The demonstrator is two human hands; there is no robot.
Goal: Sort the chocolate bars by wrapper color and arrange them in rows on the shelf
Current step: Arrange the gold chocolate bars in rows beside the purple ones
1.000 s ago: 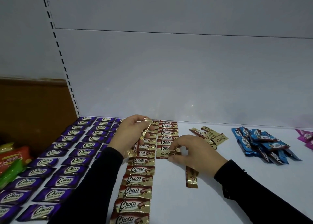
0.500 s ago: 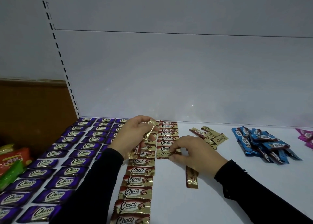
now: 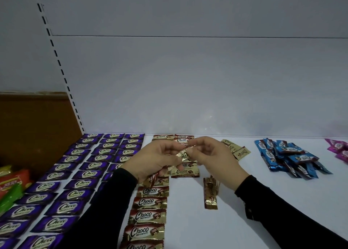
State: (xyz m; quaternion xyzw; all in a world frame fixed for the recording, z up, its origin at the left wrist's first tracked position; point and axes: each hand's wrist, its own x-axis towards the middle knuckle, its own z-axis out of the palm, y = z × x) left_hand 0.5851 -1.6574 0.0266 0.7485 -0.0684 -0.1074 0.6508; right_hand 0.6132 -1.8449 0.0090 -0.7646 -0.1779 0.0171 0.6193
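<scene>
A shop display is taking shape: a white retail shelf (image 3: pixel 244 220) with a slotted upright (image 3: pixel 56 55) is holding rows of wrapped chocolate bars (image 3: pixel 81 184).

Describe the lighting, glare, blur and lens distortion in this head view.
Head view: dim, cool light on the white shelf; foil glints on the gold Choco bars; the gold bar pinched between left hand and right hand is smeared by motion blur; wide-angle bending slants the slotted upright; the purple Choco bars stay readable.
</scene>
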